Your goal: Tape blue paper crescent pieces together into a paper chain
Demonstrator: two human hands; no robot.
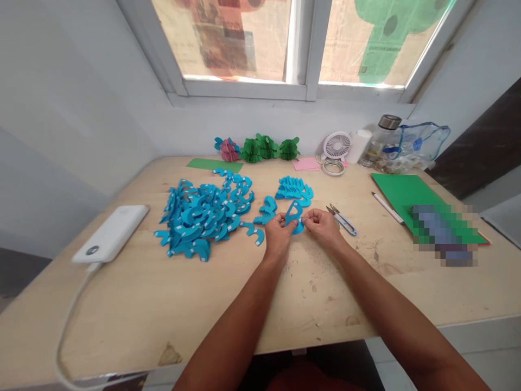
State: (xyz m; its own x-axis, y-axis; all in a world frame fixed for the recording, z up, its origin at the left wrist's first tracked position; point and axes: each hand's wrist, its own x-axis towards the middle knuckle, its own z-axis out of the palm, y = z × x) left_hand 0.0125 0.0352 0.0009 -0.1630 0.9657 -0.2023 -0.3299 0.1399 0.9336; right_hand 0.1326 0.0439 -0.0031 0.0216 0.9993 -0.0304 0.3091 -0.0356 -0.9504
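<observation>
My left hand (pixel 280 232) is closed on a curved blue paper piece (pixel 293 210), holding it just above the table. At that piece's right edge, the fingertips of my right hand (pixel 321 221) are pinched together beside a small white patch. Whatever lies between those fingertips is too small to make out. Left of my hands spreads a big heap of curved blue paper pieces (pixel 199 214), many with small white patches. Behind my left hand lies a short blue paper stack (pixel 267 209). Farther back is a fanned row of blue pieces (pixel 293 188).
Thread snips (pixel 344 220) lie right of my right hand. A white pen (pixel 386 207) and green sheets (pixel 407 195) are farther right. Along the back stand folded paper figures (pixel 266 147), a tape roll (pixel 332 167), a small fan (pixel 337 145) and a bottle (pixel 380 142). A power bank (pixel 112 233) sits left.
</observation>
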